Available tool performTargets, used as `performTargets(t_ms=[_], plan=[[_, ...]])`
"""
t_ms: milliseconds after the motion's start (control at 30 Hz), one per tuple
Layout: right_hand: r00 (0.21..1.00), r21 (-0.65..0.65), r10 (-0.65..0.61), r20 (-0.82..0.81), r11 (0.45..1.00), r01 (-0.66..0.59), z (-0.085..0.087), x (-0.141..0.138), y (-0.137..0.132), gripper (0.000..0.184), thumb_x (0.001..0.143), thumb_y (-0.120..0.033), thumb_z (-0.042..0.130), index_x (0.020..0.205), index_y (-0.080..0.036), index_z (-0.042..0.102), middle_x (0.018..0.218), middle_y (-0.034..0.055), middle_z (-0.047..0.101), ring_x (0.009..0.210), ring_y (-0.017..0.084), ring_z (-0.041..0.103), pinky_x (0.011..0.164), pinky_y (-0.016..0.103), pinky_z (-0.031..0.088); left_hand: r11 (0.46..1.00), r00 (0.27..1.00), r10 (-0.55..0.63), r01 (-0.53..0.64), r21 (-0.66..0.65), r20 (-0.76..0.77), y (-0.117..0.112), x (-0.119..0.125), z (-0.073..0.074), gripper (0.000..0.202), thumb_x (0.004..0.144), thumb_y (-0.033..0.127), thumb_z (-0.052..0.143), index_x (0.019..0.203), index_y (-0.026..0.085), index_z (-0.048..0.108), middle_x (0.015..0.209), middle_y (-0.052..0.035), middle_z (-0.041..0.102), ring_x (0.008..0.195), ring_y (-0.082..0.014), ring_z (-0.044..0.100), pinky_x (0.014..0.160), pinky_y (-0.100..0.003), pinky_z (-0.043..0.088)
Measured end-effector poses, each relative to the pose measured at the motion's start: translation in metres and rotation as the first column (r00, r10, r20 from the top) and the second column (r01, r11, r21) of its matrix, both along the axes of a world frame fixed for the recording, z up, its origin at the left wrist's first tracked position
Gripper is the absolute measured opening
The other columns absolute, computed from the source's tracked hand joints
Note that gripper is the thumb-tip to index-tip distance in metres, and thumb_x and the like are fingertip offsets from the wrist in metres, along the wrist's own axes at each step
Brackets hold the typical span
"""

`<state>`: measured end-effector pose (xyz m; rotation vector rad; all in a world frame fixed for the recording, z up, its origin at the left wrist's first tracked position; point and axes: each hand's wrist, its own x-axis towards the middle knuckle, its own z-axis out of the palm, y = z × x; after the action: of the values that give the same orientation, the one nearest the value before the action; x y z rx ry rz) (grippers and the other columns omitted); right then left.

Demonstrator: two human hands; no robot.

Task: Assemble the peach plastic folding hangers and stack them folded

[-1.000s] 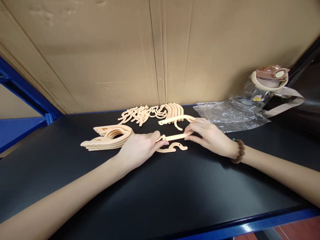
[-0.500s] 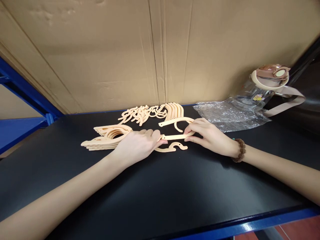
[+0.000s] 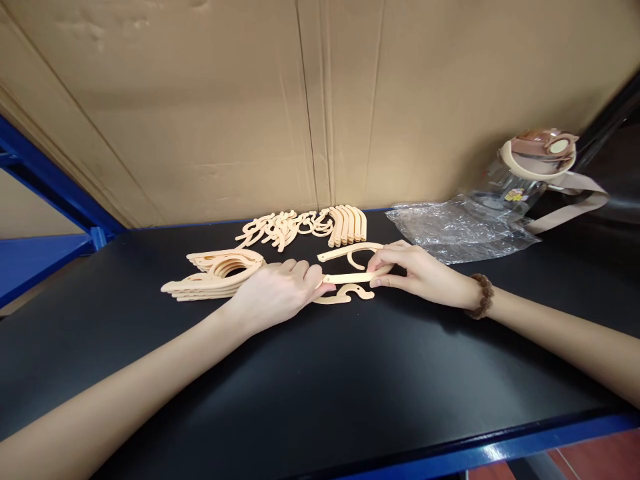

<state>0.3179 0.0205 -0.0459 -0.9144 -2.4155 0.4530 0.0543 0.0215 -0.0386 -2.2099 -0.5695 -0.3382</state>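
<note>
Pinching the peach bar (image 3: 350, 277) at both ends just above the worktop (image 3: 320, 400), the fingers of the left hand (image 3: 273, 293) and right hand (image 3: 425, 273) were closed on it, while a finished-looking stack (image 3: 215, 273) lay at left and loose parts (image 3: 280, 229) lay behind, apparently unjoined.

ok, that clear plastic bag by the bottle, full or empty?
Empty: the plastic bag lies flat and crumpled on the black tabletop, and nothing shows through it.

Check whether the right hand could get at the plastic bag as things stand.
Probably yes: the bag lies just beyond the right hand with bare table between, though that hand and the left hand both pinch a strip.
</note>
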Motion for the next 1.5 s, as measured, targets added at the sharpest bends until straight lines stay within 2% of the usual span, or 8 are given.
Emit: performTargets(t_ms=[400, 600, 833, 967, 1100, 1233, 1367, 1500], plan=[[0.997, -0.111, 0.053, -0.053, 0.992, -0.058, -0.001, 0.004, 0.005, 0.018, 0.091, -0.037, 0.056, 0.089, -0.019, 0.059, 0.077, -0.0024, 0.071, 0.071, 0.014, 0.063, 0.078, 0.029, 0.041, 0.997, 0.996, -0.054, 0.058, -0.053, 0.074, -0.002, 0.000, 0.003, 0.039, 0.093, 0.045, 0.045, 0.068, 0.016, 0.053, 0.056, 0.0015, 0.051, 0.051, -0.0132, 0.050, 0.047, -0.026, 0.032], [1.000, 0.036, -0.011, -0.004, 0.999, 0.011, -0.002, 0.005, 0.006, 0.020, 0.088, -0.040, 0.061, 0.090, -0.020, 0.062, 0.080, -0.0017, 0.071, 0.081, 0.017, 0.062, 0.085, 0.032, 0.037, 0.992, 0.998, -0.056, 0.058, -0.108, 0.021, -0.005, 0.003, 0.010, 0.022, 0.088, 0.022, 0.045, 0.068, 0.016, 0.053, 0.060, -0.0007, 0.052, 0.059, -0.0165, 0.052, 0.050, -0.028, 0.035], [0.993, 0.164, -0.065, 0.103, 0.985, 0.048, 0.000, 0.007, 0.007, 0.027, 0.087, -0.046, 0.059, 0.092, -0.020, 0.065, 0.089, 0.0020, 0.070, 0.084, 0.019, 0.062, 0.089, 0.036, 0.036, 0.979, 0.997, -0.077, 0.072, -0.193, -0.017, -0.004, 0.005, 0.007, 0.018, 0.082, 0.011, 0.045, 0.090, 0.013, 0.062, 0.112, -0.0126, 0.061, 0.106, -0.0293, 0.051, 0.094, -0.044, 0.041], [0.985, 0.210, -0.077, 0.155, 0.977, 0.043, -0.001, 0.008, 0.008, 0.028, 0.088, -0.046, 0.058, 0.097, -0.020, 0.066, 0.106, 0.0041, 0.069, 0.097, 0.020, 0.061, 0.091, 0.036, 0.036, 0.976, 0.989, -0.052, 0.080, -0.204, 0.137, -0.005, 0.002, 0.003, 0.041, 0.077, -0.006, 0.041, 0.100, 0.019, 0.065, 0.124, -0.0101, 0.056, 0.111, -0.0288, 0.048, 0.088, -0.042, 0.045], [0.983, 0.244, -0.082, 0.165, 0.969, 0.040, 0.000, 0.007, 0.004, 0.024, 0.088, -0.044, 0.059, 0.092, -0.020, 0.065, 0.112, 0.0038, 0.067, 0.103, 0.020, 0.059, 0.090, 0.035, 0.036, 0.925, 0.974, -0.094, 0.162, -0.344, 0.209, -0.006, 0.001, 0.003, 0.040, 0.079, -0.008, 0.040, 0.094, 0.017, 0.066, 0.118, -0.0107, 0.056, 0.107, -0.0247, 0.050, 0.084, -0.037, 0.049], [0.983, 0.264, -0.070, 0.169, 0.964, 0.023, 0.003, 0.002, -0.002, 0.025, 0.088, -0.043, 0.058, 0.086, -0.018, 0.063, 0.102, 0.0041, 0.068, 0.093, 0.019, 0.061, 0.085, 0.034, 0.036, 0.862, 0.965, -0.121, 0.219, -0.457, 0.234, -0.009, 0.005, 0.003, 0.034, 0.083, -0.005, 0.042, 0.095, 0.017, 0.065, 0.125, -0.0111, 0.052, 0.127, -0.0263, 0.039, 0.091, -0.035, 0.049], [0.984, 0.270, -0.074, 0.163, 0.963, 0.027, 0.004, -0.002, -0.005, 0.031, 0.088, -0.048, 0.057, 0.086, -0.018, 0.062, 0.091, 0.0027, 0.067, 0.084, 0.017, 0.059, 0.081, 0.032, 0.036, 0.923, 0.972, -0.080, 0.156, -0.351, 0.221, -0.014, 0.010, 0.000, 0.046, 0.083, -0.001, 0.044, 0.126, 0.013, 0.051, 0.143, -0.0174, 0.037, 0.138, -0.0316, 0.025, 0.104, -0.046, 0.039], [0.986, 0.249, -0.078, 0.146, 0.968, 0.039, 0.006, -0.004, -0.010, 0.034, 0.087, -0.051, 0.056, 0.085, -0.017, 0.062, 0.086, 0.0018, 0.065, 0.080, 0.016, 0.057, 0.077, 0.031, 0.035, 0.985, 0.973, -0.017, 0.057, -0.166, 0.230, -0.015, 0.013, 0.000, 0.046, 0.090, 0.013, 0.048, 0.134, 0.004, 0.040, 0.144, -0.0247, 0.035, 0.134, -0.0351, 0.032, 0.104, -0.047, 0.037]])
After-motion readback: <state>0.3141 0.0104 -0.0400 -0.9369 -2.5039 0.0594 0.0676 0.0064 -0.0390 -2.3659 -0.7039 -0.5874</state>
